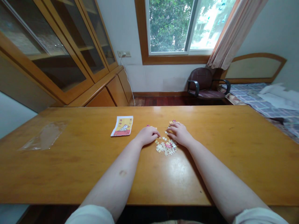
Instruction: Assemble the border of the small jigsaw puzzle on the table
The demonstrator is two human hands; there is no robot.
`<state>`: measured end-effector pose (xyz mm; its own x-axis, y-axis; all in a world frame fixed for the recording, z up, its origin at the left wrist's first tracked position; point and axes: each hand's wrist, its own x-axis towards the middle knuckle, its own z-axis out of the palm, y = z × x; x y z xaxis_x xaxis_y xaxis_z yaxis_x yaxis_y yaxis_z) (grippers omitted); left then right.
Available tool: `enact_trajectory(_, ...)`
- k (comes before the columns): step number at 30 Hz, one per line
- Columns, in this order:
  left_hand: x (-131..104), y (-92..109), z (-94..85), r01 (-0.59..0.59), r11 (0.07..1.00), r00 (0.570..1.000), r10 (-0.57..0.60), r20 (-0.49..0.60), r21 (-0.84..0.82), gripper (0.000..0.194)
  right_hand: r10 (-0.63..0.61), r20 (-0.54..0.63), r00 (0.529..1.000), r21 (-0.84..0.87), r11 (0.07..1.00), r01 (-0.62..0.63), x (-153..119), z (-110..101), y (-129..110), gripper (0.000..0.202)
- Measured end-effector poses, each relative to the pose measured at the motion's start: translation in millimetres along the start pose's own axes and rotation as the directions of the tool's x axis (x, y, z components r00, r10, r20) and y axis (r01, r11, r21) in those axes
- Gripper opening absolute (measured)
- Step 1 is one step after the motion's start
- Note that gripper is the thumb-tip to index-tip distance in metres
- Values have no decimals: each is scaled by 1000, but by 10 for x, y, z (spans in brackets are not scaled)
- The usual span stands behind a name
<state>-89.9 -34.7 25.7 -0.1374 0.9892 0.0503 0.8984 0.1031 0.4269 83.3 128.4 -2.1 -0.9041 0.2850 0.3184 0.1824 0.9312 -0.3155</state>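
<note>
Jigsaw pieces (161, 147) lie mid-scene on the wooden table (93, 180). The left hand (147, 136) curls over some, any grip hidden; the right hand (181, 133) spreads bent fingers over others. Farther left lies a cartoon-printed sheet (121, 126).

left hand (147, 136) and right hand (179, 133) both block some of the puzzle pieces (166, 148), can't tell if either's pinching one. prints on the pieces are too tiny to make out. cabinet (90, 84), curtain (235, 34) and bed (247, 93) get chopped off by the picture edge.
</note>
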Motion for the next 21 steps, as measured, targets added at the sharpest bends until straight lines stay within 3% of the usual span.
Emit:
enact_trajectory(4,0,15,-8,8,1000,999,-9,32,30,32,-22,10,1000,17,1000,22,2,13,-21,16)
enact_trajectory(14,9,-28,-39,299,948,951,-288,-110,105,29,72,-9,997,-10,997,-72,18,-9,-20,23)
enact_trajectory(17,6,-27,-29,267,962,957,-258,-131,52,29,104,-7,995,-35,994,-105,19,-22,-31,24)
enact_trajectory(21,4,0,1,77,997,996,-76,-56,13,31,144,-3,990,-58,988,-144,21,-37,-40,27)
